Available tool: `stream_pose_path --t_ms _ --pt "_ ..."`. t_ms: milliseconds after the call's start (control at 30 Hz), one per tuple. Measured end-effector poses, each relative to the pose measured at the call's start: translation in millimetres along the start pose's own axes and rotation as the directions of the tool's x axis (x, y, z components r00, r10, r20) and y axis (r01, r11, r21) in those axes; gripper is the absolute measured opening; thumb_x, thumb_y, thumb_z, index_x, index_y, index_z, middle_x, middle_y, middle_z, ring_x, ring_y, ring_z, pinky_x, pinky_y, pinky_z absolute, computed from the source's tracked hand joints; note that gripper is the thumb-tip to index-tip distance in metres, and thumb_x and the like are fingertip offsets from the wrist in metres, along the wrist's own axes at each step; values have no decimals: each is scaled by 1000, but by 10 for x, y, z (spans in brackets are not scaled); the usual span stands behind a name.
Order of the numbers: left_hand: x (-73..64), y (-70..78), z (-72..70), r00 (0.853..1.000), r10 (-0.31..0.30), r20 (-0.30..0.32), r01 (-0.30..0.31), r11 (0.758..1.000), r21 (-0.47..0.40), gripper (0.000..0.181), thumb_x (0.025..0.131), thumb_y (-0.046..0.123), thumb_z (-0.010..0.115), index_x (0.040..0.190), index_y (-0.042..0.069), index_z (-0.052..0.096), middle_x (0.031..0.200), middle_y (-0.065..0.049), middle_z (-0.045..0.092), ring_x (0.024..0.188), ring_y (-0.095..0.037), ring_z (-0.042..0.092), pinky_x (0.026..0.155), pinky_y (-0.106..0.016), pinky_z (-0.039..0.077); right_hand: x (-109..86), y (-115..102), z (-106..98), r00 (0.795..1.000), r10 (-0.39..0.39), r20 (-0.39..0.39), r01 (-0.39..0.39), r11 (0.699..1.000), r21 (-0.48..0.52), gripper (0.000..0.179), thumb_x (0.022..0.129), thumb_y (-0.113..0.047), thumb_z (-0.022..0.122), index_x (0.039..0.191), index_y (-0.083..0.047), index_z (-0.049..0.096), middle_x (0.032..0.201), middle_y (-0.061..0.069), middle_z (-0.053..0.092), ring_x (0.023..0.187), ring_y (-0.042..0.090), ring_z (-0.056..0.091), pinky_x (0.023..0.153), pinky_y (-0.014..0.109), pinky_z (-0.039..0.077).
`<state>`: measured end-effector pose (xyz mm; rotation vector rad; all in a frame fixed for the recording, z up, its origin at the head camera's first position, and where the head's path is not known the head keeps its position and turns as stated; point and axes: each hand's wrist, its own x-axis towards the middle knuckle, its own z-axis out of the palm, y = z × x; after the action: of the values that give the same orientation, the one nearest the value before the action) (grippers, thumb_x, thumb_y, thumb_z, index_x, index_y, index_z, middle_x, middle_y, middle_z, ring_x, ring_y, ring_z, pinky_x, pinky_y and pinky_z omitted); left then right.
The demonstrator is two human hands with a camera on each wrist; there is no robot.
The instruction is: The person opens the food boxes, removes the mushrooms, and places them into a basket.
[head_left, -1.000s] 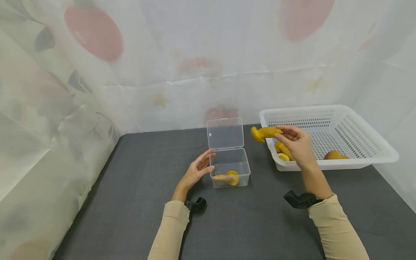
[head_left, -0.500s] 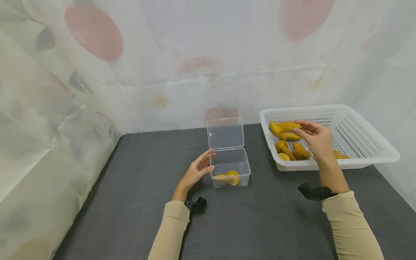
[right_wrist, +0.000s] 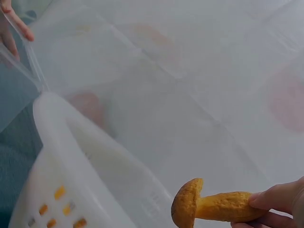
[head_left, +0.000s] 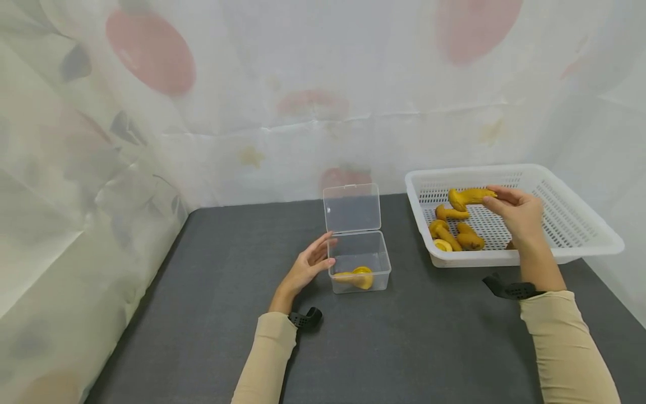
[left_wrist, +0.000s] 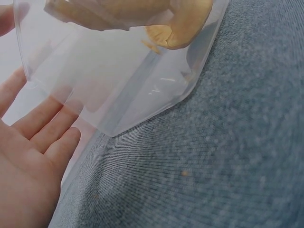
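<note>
My right hand [head_left: 522,216] pinches a yellow-brown mushroom [head_left: 469,197] by its stem, above the white basket. The right wrist view shows the mushroom's cap [right_wrist: 186,204] pointing away from the fingertips. My left hand [head_left: 308,266] rests against the left side of a small clear plastic box [head_left: 359,261], thumb near its front corner and fingers fairly straight. Its hinged lid [head_left: 352,207] stands raised at the back. Inside the box lies a yellow mushroom [head_left: 360,278], also visible through the wall in the left wrist view.
The white perforated basket [head_left: 580,252] stands at the right of the dark table [head_left: 227,303]. Several more mushrooms [head_left: 470,240] lie in its left part, and another is partly hidden behind my right wrist. A patterned white curtain [head_left: 282,146] hangs behind the table.
My right hand has carried the mushroom rightward from beside the basket's left rim to above its middle. The left hand and the clear box have stayed in place.
</note>
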<state>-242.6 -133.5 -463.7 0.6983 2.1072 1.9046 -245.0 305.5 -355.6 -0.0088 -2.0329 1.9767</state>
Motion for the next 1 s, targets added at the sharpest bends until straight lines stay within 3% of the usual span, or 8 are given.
stream_pose_path --t_ms 300,433,633,733,833,1000 --pt "13 19 49 1000 16 7 -16 1000 13 67 97 13 57 155 18 24 156 -19 34 149 -34 25 125 -50 18 22 66 -189 995 88 -39 -93 982 -165 21 91 -15 65 95 -35 68 80 -31 63 69 -14 62 63 2 50" --pt "9 12 51 1000 13 4 -13 1000 15 66 97 14 58 154 18 25 156 -19 34 149 -33 25 125 -50 18 26 87 -226 994 102 -46 -110 965 -239 20 93 -19 63 111 -24 68 83 -32 60 71 -16 61 64 1 50" --pt "11 5 48 1000 5 0 -5 1000 20 66 97 15 58 154 20 25 156 -17 35 149 -32 26 125 -48 19 58 106 -237 979 166 -122 -201 897 -393 53 93 -34 61 138 -6 53 80 -41 51 85 -17 46 75 -1 44" --pt "11 3 43 1000 1 -5 -1 1000 21 66 97 16 58 154 21 25 156 -16 36 149 -31 27 125 -47 20 63 110 -234 975 179 -130 -217 879 -424 56 93 -38 60 139 -6 53 80 -43 49 86 -19 44 74 -3 41" --pt "12 -7 35 1000 1 -10 -1 1000 24 65 97 15 58 154 22 26 156 -15 36 149 -31 28 125 -47 20 45 108 -218 981 164 -99 -192 874 -447 48 93 -39 60 132 -11 58 79 -44 50 81 -20 45 67 -4 40" --pt "18 -18 28 1000 0 -15 1 1000 27 64 97 15 57 153 25 27 155 -14 37 149 -29 29 125 -47 20 -13 95 -153 989 144 -42 -146 861 -487 43 92 -43 60 124 -14 61 79 -45 50 82 -19 46 66 0 43"
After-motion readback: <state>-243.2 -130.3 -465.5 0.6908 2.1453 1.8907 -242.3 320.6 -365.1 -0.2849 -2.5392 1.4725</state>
